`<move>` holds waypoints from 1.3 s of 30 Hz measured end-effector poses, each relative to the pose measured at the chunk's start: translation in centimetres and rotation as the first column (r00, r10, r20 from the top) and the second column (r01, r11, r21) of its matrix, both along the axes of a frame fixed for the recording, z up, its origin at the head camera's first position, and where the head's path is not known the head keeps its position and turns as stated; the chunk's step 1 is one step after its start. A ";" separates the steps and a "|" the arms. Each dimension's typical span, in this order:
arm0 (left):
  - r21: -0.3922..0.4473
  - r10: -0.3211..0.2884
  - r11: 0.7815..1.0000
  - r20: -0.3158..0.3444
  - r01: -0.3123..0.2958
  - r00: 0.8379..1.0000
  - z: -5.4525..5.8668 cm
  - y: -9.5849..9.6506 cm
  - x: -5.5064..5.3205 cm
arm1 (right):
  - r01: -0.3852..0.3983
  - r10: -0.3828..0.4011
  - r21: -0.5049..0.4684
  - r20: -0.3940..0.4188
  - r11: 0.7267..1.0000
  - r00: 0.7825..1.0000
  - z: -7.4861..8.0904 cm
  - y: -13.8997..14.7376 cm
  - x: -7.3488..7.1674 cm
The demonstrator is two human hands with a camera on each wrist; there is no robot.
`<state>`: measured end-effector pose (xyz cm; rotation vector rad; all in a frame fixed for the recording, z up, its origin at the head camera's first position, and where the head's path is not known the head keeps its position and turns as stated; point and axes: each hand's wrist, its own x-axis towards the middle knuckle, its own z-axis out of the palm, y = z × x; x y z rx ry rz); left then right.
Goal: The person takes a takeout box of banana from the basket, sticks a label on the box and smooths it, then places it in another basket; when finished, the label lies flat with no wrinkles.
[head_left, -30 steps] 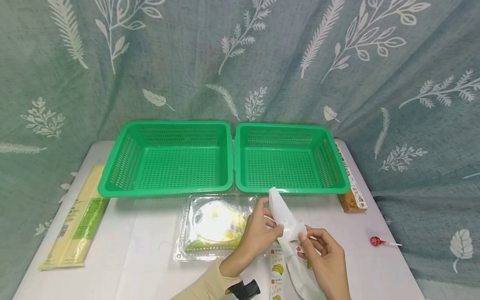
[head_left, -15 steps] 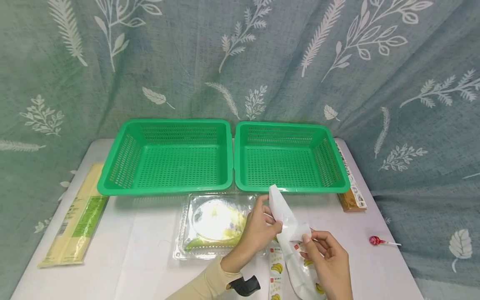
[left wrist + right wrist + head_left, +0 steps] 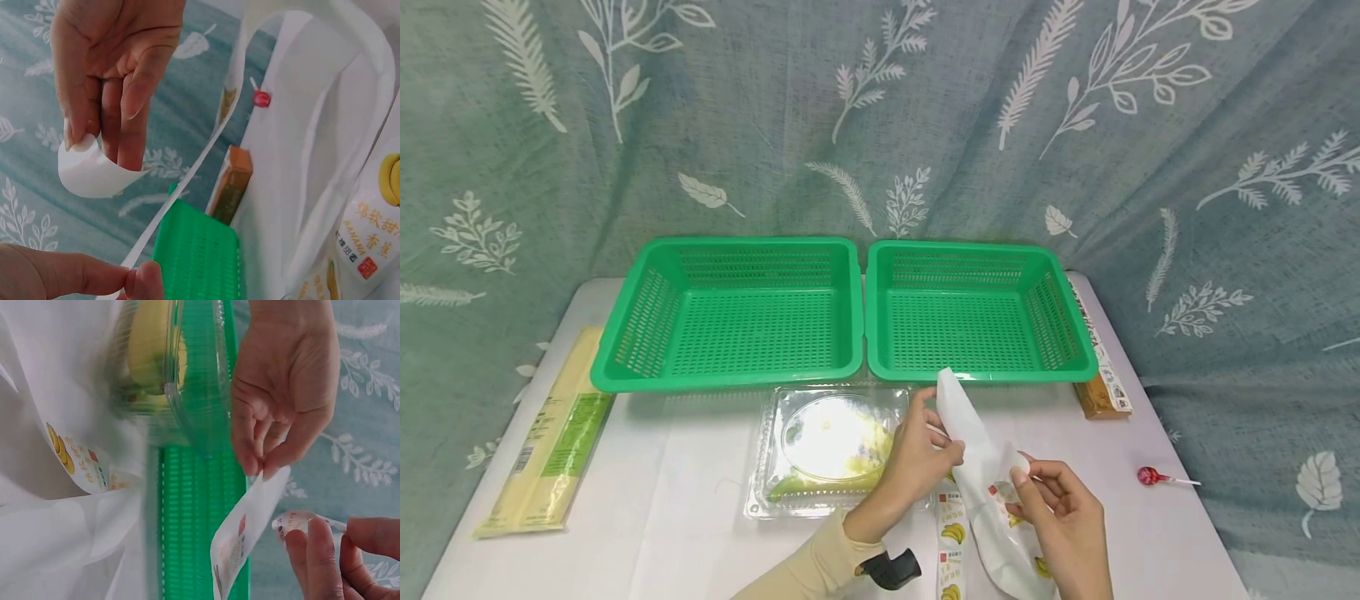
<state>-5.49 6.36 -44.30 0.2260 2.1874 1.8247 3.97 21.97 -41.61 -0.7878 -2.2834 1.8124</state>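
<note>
My left hand [image 3: 917,454] pinches a white strip of stickers [image 3: 962,421] near its upper end. Bananas and lettering are printed on the strip, which curls down toward the front of the table. Between the thumb and fingers of my right hand [image 3: 1063,508] is a peeled sticker [image 3: 94,172], curled and apart from the strip in the left wrist view. Beside my left forearm sits a clear plastic clamshell box [image 3: 835,446] with something yellow-green inside, partly hidden by glare.
Two green baskets [image 3: 730,385] [image 3: 985,377] stand side by side at the back. A long yellow packet [image 3: 546,450] lies at left. On the right are a narrow brown-and-white box [image 3: 1105,392], partly behind the right basket, and a red lollipop [image 3: 1148,476].
My right hand has moved slightly right and down, and the sticker in it has come away from the strip. The left hand keeps its hold, nearly still.
</note>
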 end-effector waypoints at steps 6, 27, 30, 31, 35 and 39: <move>-0.001 -0.008 1.000 -0.019 0.008 1.000 0.0 0.5 0.1 | 0.000 0.000 -0.005 -0.025 1.000 1.000 -0.1 0.2 0.0; -0.054 -0.072 0.996 -0.075 0.068 0.995 0.5 1.4 1.1 | 0.000 0.000 -0.014 0.021 1.000 1.000 -0.4 0.1 0.2; -0.064 -0.091 0.994 -0.088 0.086 0.992 0.7 1.4 1.3 | 0.001 -0.001 -0.016 0.010 1.000 1.000 -0.4 0.1 0.1; -0.065 -0.095 0.994 -0.091 0.089 0.991 0.8 1.3 1.4 | 0.000 0.000 -0.019 0.004 1.000 1.000 -0.4 0.0 0.1; -0.090 -0.117 0.990 -0.122 0.106 0.986 1.2 1.3 1.7 | -0.008 0.008 -0.028 -0.008 1.000 1.000 -0.5 0.0 0.0; -0.102 -0.121 0.989 -0.164 0.105 0.979 1.8 1.1 2.1 | -0.011 0.011 -0.028 -0.005 1.000 1.000 -0.5 0.0 0.0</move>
